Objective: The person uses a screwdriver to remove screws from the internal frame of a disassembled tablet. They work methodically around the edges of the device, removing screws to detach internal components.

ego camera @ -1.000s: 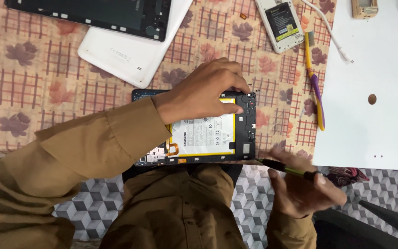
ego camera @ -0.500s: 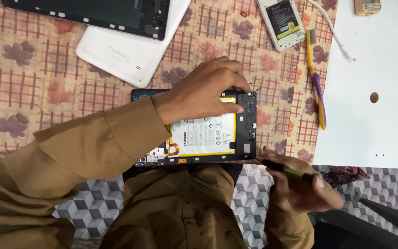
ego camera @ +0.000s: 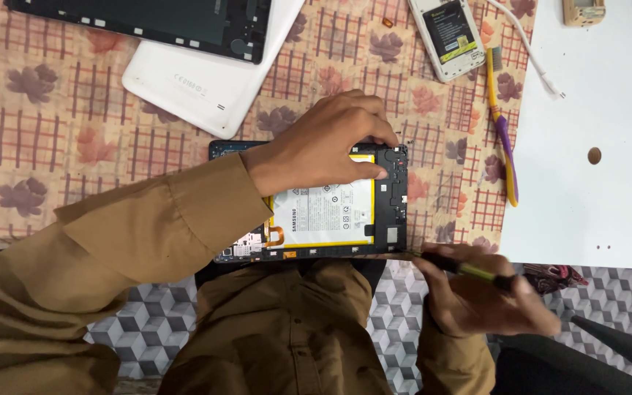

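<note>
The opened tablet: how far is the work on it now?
Done: the opened tablet lies with its battery exposed. In hand: the left hand presses it down; the right hand holds a screwdriver at its lower right corner. Left: the battery remains seated.

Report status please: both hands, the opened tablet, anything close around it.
Left hand pressing flat on opened tablet. Right hand gripping screwdriver, tip at tablet's lower right corner. White back cover and toothbrush lie apart on the cloth.
</note>
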